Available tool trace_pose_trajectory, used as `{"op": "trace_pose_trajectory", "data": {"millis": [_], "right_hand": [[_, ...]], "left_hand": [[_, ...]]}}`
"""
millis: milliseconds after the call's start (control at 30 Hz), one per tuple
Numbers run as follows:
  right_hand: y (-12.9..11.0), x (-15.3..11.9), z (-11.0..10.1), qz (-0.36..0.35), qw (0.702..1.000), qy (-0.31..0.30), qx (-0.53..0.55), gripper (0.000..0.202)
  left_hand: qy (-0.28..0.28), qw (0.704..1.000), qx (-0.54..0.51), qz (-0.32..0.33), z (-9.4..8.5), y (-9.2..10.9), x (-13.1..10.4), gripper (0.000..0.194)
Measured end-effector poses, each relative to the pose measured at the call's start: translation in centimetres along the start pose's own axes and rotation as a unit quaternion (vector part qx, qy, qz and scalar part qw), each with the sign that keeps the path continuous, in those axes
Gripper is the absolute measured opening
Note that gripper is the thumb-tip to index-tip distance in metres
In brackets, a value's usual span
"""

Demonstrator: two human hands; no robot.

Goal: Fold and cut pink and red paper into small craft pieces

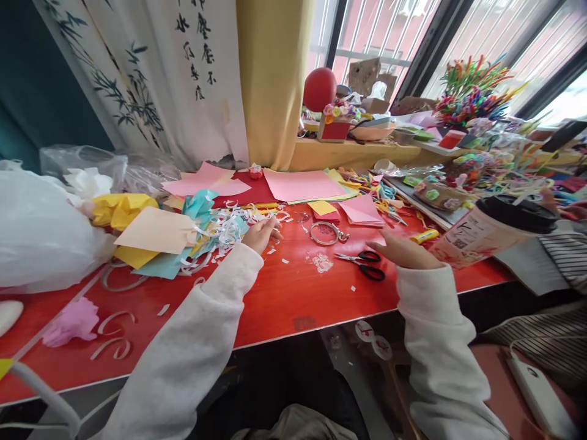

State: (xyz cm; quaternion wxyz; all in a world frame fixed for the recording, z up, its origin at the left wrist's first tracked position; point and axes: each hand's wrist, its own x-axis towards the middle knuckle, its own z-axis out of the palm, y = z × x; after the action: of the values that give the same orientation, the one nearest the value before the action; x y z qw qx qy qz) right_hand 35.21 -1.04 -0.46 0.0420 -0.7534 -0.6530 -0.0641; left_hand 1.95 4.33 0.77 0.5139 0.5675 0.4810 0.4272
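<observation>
My left hand (261, 236) is on the red table at the right edge of a heap of shredded paper strips (229, 227). Its fingers are slightly bent and apart, with nothing seen in them. Palm down, my right hand (407, 250) has its fingers stretched out to the left, just right of the black-handled scissors (369, 264). Between the hands are a metal ring with a clasp (326, 233) and a small pile of white paper bits (321, 263). Behind them lie a pink paper stack (362, 209) and small yellow and red sheets (323, 208).
A paper cup with a black lid (490, 229) and a yellow glue stick (424, 236) stand right of my right hand. Plastic bags (46, 238) and crumpled paper (123, 209) fill the left. Another person's striped sleeve (564, 250) shows at right. Craft supplies crowd the windowsill (348, 153).
</observation>
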Motion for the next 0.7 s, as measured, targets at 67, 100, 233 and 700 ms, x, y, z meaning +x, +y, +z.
{"op": "trace_pose_trajectory", "data": {"millis": [67,100,233,700], "right_hand": [[0.0,-1.1,0.0,-0.017,0.999,-0.034,0.010,0.052],[0.1,-1.3,-0.2,-0.022,0.999,-0.041,0.016,0.051],[1.3,1.4,-1.8,-0.029,0.998,-0.001,0.047,0.049],[1.8,10.7,2.6,-0.051,0.993,0.014,0.101,0.038]], "left_hand": [[-0.009,1.000,0.009,-0.009,0.1,-0.1,0.0,0.040],[-0.014,1.000,0.015,-0.012,0.1,-0.1,0.0,0.040],[-0.034,0.999,0.025,-0.021,0.1,-0.4,0.2,0.039],[-0.064,0.990,-0.051,-0.112,-0.4,-0.3,0.4,0.039]]}}
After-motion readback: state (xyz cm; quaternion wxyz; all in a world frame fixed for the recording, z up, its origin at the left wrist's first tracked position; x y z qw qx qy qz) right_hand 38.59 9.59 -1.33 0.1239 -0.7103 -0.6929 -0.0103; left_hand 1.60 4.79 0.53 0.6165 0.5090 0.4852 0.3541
